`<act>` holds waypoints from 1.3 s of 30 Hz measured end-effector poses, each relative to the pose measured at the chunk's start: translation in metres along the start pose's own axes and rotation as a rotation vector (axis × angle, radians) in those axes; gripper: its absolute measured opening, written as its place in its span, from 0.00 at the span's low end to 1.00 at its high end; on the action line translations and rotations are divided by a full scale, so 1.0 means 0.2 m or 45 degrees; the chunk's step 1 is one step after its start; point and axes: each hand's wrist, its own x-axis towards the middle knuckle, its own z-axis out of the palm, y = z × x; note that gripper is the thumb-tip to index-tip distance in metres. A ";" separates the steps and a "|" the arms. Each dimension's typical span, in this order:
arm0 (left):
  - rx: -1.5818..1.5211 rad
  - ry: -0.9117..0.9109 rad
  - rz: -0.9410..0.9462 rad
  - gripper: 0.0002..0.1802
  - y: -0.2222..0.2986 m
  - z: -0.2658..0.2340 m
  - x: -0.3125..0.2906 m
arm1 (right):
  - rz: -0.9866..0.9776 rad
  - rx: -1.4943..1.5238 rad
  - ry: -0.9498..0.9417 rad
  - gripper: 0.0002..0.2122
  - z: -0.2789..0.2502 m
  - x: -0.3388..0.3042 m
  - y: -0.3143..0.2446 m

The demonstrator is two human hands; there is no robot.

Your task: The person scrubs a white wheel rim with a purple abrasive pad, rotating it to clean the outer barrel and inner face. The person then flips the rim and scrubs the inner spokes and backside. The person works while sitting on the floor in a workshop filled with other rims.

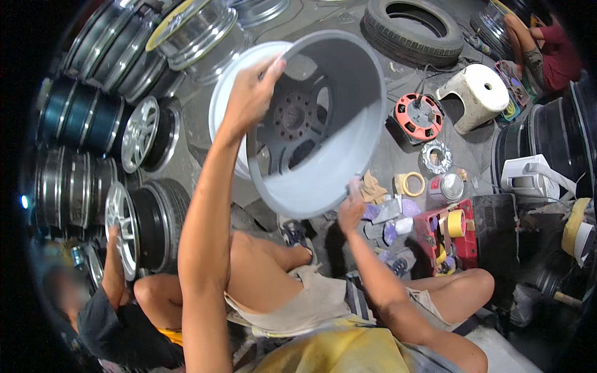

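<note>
A grey wheel rim (pixel 351 93) is tilted up in front of me, its hollow barrel facing me and its spokes and bolt holes showing inside. My left hand (pixel 254 93) grips its edge at the upper left, fingers curled and slightly blurred. At the lower right edge, my right hand (pixel 352 208) holds the same rim, with some fingers hidden behind it. Beside my right hand lie a crumpled tan sheet (pixel 373 188) and several grey and purple pads (pixel 390 210).
Stacked wheel rims (pixel 84 118) line the left, where a co-worker's hand (pixel 113 233) touches a silver wheel (pixel 122 214). To the right are a cable reel (pixel 418 117), white stool (pixel 479 93), tin can (pixel 446 186) and red crate (pixel 469 242). A tire (pixel 410 46) and another person (pixel 553 59) are farther off.
</note>
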 end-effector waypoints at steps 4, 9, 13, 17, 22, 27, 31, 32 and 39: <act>-0.158 0.024 0.174 0.24 -0.05 0.05 -0.05 | 0.094 -0.115 0.268 0.25 0.08 0.62 0.26; -0.199 0.007 0.138 0.26 -0.02 0.11 0.01 | -0.339 0.130 0.444 0.26 0.12 1.50 -0.27; -0.150 -0.003 -0.118 0.30 -0.06 0.05 0.03 | -0.829 0.500 0.199 0.27 0.14 1.33 -1.05; -0.289 0.108 0.008 0.35 -0.06 0.10 0.03 | -1.163 0.572 -0.038 0.29 0.04 1.11 -1.23; -0.092 0.061 -0.130 0.34 -0.11 0.02 0.02 | -0.860 0.286 0.316 0.26 0.11 1.60 -0.87; -0.320 0.037 -0.041 0.28 -0.10 0.02 0.12 | -0.238 -0.137 0.195 0.29 -0.01 1.32 0.13; -0.324 0.103 -0.069 0.28 -0.13 -0.02 0.10 | -0.225 -0.134 -0.131 0.26 -0.13 0.46 0.23; -0.333 0.101 -0.068 0.28 -0.13 -0.02 0.10 | -0.262 -0.045 -0.208 0.26 -0.17 0.28 0.16; -0.850 -0.176 -0.376 0.40 -0.04 -0.01 0.10 | -0.735 0.589 -0.617 0.28 -0.22 -0.01 -0.80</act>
